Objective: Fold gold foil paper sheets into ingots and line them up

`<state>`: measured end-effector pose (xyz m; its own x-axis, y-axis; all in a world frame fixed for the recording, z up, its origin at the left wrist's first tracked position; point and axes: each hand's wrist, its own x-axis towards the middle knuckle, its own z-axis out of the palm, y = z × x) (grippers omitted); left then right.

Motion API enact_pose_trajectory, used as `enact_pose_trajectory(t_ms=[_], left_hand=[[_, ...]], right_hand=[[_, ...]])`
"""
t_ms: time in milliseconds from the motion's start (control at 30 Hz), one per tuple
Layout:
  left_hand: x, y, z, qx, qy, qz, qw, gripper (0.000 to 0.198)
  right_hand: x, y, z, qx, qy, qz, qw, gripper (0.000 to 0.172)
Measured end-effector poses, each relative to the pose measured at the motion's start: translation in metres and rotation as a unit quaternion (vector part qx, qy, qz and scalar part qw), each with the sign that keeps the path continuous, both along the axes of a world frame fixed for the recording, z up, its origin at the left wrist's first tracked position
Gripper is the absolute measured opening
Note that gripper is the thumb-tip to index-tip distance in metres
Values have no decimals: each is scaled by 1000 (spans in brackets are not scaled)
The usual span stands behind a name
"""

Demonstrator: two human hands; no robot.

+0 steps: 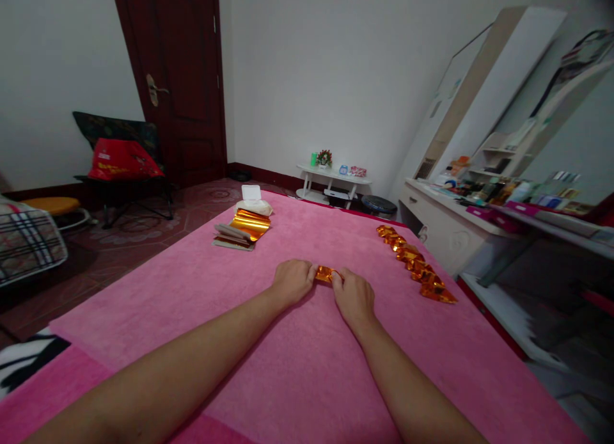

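Observation:
A small strip of shiny gold foil paper (325, 274) lies between my hands, low over the pink cloth (307, 226). My left hand (293, 283) is closed on its left end. Its right end is pinched by my right hand (354, 297), with the thumb near the edge. To the right, a row of folded gold foil pieces (412, 262) stretches across the cloth, one against another. At the left, a stack of gold foil sheets (250, 225) rests with some sheets curled up and their dull backs showing.
Behind the stack sits a white packet with a raised lid (252, 194). Along the right stands a white dressing table (441, 217) crowded with bottles. A low white side table (330, 174) is by the wall. A chair with a red bag (123, 159) stands near the door.

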<state>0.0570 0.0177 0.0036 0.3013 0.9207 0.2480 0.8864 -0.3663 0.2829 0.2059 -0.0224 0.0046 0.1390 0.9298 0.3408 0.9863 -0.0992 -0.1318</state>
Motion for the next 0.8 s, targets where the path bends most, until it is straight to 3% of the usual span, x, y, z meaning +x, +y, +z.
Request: enact_pose_trajectory(t_ms=[333,533,800], left_hand=[[3,-3,1,-3,-16,55,998,52],[5,-7,2,2,-7,49,999,51],[5,-6,2,2,2,38,999,52]], right_hand=[[-2,1,0,-20,16,-31,999,41],[-9,-2,3,3,-39,-18,999,36],[-8,-2,4,13,-39,-11,999,35]])
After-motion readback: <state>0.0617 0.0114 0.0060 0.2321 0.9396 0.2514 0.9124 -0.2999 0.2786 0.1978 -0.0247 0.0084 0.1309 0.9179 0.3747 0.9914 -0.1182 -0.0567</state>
